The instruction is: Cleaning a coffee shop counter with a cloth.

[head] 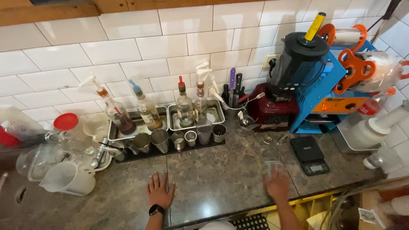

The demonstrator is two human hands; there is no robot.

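My left hand (160, 191) lies flat on the dark stone countertop (213, 183) with its fingers spread, holding nothing. A black watch (156, 209) is on its wrist. My right hand (277, 184) is blurred by motion near the counter's front edge. Its fingers rest on a pale, greyish cloth-like thing (271, 166), and its grip is too blurred to make out. A black digital scale (310, 154) sits just right of that hand.
Along the tiled wall stand metal trays (174, 121) with pump bottles, a row of steel jiggers and cups (179, 139), a red-based blender (285, 85) and a blue cup-sealing machine (336, 81). A plastic jug (68, 179) and containers crowd the left.
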